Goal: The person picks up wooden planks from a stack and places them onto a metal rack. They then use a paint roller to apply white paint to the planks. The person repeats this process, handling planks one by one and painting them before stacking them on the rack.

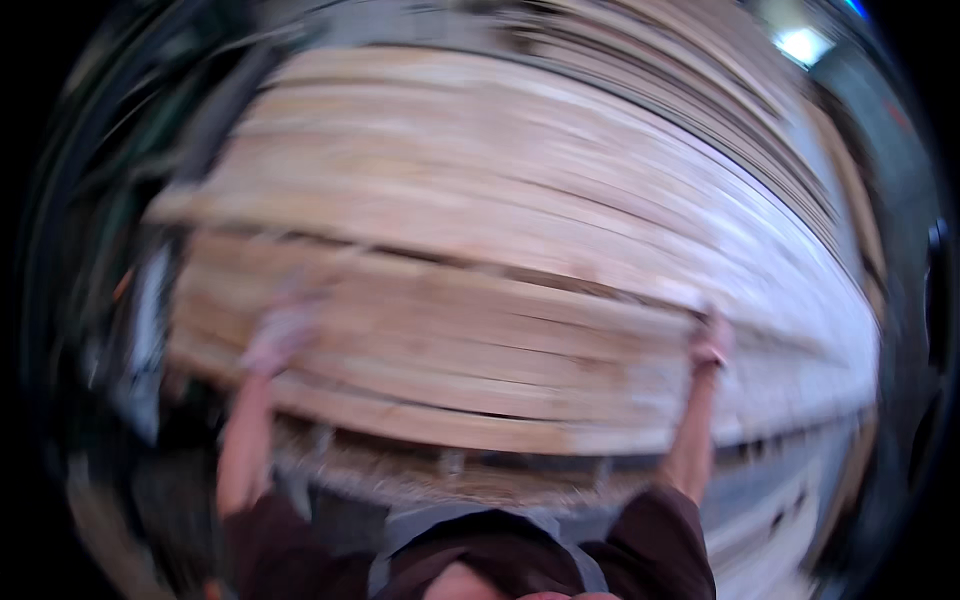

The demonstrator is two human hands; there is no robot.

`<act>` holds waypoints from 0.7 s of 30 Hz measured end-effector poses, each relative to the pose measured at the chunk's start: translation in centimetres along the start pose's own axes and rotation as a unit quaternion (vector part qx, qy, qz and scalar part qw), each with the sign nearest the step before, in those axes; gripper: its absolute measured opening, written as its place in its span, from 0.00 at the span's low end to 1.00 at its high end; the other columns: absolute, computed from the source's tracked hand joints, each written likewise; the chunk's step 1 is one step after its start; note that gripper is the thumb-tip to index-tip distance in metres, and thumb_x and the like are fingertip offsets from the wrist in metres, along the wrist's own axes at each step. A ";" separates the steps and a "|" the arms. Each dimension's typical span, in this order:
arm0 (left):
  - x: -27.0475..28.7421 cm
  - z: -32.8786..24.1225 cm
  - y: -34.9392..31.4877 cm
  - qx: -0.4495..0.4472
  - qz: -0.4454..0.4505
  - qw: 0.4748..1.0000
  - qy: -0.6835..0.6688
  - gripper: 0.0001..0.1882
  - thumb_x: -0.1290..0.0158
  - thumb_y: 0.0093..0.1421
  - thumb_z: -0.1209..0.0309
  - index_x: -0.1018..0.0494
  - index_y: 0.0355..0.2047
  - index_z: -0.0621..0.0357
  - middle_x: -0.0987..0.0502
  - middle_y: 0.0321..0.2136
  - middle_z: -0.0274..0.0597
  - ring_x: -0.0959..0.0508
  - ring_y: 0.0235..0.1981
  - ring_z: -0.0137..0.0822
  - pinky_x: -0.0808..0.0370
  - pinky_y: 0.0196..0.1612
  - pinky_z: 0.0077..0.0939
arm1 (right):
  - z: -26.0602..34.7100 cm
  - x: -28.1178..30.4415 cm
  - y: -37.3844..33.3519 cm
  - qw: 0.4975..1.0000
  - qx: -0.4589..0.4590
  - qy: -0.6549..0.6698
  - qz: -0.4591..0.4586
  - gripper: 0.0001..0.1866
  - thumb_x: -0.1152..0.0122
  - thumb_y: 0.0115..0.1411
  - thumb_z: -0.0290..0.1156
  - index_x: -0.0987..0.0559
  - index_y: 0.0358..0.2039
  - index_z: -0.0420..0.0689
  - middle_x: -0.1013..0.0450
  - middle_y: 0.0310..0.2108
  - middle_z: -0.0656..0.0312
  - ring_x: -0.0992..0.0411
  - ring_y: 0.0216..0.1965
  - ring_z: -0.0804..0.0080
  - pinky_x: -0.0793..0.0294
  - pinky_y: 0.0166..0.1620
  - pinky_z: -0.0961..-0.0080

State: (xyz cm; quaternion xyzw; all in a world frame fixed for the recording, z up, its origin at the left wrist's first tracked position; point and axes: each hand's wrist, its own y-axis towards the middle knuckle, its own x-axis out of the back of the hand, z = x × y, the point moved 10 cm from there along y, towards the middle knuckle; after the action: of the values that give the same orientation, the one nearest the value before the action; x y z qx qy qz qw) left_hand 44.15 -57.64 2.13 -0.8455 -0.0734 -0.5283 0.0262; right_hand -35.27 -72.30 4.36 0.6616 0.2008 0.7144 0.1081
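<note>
Two bare hands show in the lower half of the frame, both raised against a stack of wooden boards. The left hand (280,335), at lower left of centre, lies flat against the near face of the boards (470,330), its fingers seemingly laid together on the wood, though motion blur smears them too much to count or to tell how they are set. The right hand (712,342), at right of centre, is hooked on the end of the same layer of boards, its fingers curled round the corner; how tightly it grips cannot be told. Both forearms are bare and rise from two dark maroon sleeves (660,530) at the bottom edge, where a grey collar or strap (480,520) crosses the dark garment between them. The boards fill the middle of the frame: long, flat, pale planks of raw timber, cream to light tan with a faint pinkish cast, laid in layers one on another, with thin dark gaps between the layers; roughly four or five layers can be made out under the hands, but an exact count is lost in the blur. More of the same planks (560,140) run across the upper middle, and a further stack with thinner dark-edged layers (700,90) curves toward the upper right. One bright rectangular ceiling light (802,44) shines at the upper right. The far left edge is dark and indistinct.
</note>
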 end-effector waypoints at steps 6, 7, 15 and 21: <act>1.6 10.3 1.1 0.324 -0.209 0.522 -0.761 0.38 0.42 0.61 0.38 0.28 0.57 0.58 0.20 0.48 0.45 0.19 0.46 0.42 0.22 0.54 0.40 | 1.2 -0.7 -1.7 0.563 -0.549 0.617 -0.020 0.09 0.32 0.62 0.40 0.22 0.31 0.53 0.29 0.23 0.69 0.40 0.17 0.80 0.38 0.23 0.74; 2.1 9.2 2.2 0.313 -0.189 0.563 -0.742 0.36 0.41 0.61 0.40 0.27 0.56 0.56 0.19 0.46 0.44 0.19 0.44 0.41 0.21 0.52 0.38 | 0.4 -1.4 -2.5 0.562 -0.552 0.616 -0.027 0.09 0.32 0.62 0.41 0.22 0.30 0.53 0.30 0.23 0.69 0.40 0.16 0.80 0.37 0.22 0.73; 4.1 12.1 6.6 0.287 -0.155 0.664 -0.672 0.28 0.39 0.64 0.49 0.25 0.54 0.56 0.19 0.45 0.40 0.20 0.42 0.37 0.20 0.48 0.30 | -0.5 -2.0 -2.1 0.514 -0.556 0.649 -0.079 0.09 0.33 0.63 0.44 0.24 0.34 0.56 0.30 0.25 0.69 0.37 0.16 0.78 0.33 0.21 0.72; 3.5 11.7 6.1 0.269 -0.178 0.646 -0.692 0.30 0.40 0.66 0.53 0.30 0.61 0.59 0.22 0.51 0.43 0.21 0.47 0.37 0.22 0.54 0.32 | 1.6 12.1 5.3 0.628 -0.427 0.636 -0.134 0.15 0.33 0.62 0.42 0.25 0.28 0.46 0.30 0.19 0.63 0.39 0.12 0.79 0.40 0.15 0.78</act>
State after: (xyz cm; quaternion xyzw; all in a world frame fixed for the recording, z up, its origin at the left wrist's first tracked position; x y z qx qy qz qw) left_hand 56.95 -61.95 0.31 -0.8916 -0.3581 0.2588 0.0991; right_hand -34.30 -71.72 17.60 -0.1119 -0.0212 0.9410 0.3188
